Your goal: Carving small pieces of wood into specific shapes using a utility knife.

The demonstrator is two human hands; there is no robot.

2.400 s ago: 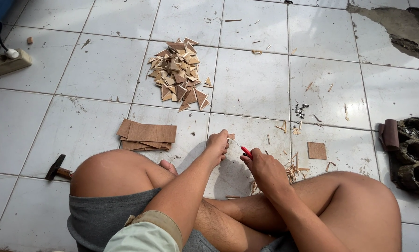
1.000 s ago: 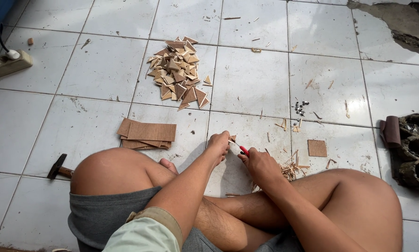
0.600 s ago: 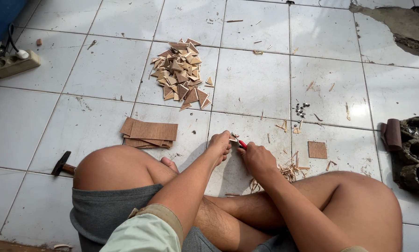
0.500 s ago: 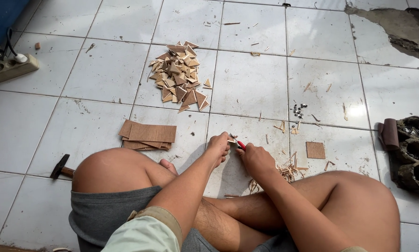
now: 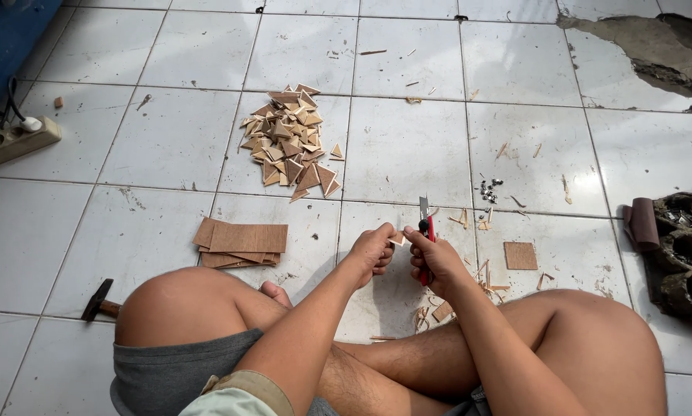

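I sit cross-legged on a white tiled floor. My right hand (image 5: 437, 259) grips a red utility knife (image 5: 424, 223) with its blade pointing up and away. My left hand (image 5: 373, 250) pinches a small thin wooden piece (image 5: 397, 239) right beside the blade. Both hands meet just above the floor between my knees. Wood shavings and offcuts (image 5: 438, 308) lie under them.
A heap of small wooden triangles (image 5: 288, 141) lies ahead. A stack of thin wooden sheets (image 5: 242, 241) sits left, a hammer (image 5: 99, 302) by my left knee. One square wooden piece (image 5: 520, 255), small screws (image 5: 488, 189), a power strip (image 5: 16, 137) and dark moulds (image 5: 681, 250) lie around.
The knife's blade has swung upright and now stands clear above my hands; the hands stay together in the same spot. The view has shifted slightly.
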